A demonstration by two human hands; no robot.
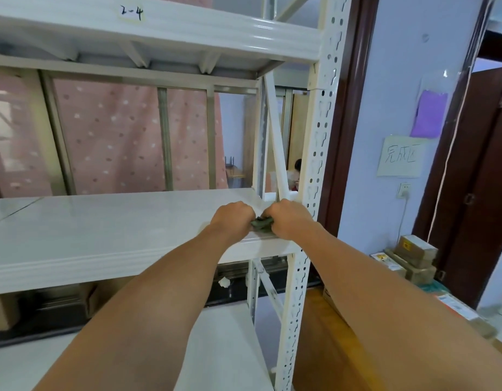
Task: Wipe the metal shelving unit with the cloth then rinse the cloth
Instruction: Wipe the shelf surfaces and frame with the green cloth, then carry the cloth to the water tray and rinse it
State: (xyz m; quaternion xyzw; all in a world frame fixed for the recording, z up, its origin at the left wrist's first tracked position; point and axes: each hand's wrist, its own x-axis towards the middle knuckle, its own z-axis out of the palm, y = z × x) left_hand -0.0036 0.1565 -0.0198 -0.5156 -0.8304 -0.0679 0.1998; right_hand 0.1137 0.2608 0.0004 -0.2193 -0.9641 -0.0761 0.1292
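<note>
Your left hand [233, 218] and right hand [289, 218] both have fingers curled tight on the dark green cloth [261, 223] (bunched small), beside the shelving unit's [103, 238] perforated front upright [314, 153].

Bunched dark-green cloth [261, 223] on white metal shelf's [103, 221] front-right corner

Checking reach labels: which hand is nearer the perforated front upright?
Right. The right hand grips the cloth just beside the upright; the left hand sits farther left.
</note>
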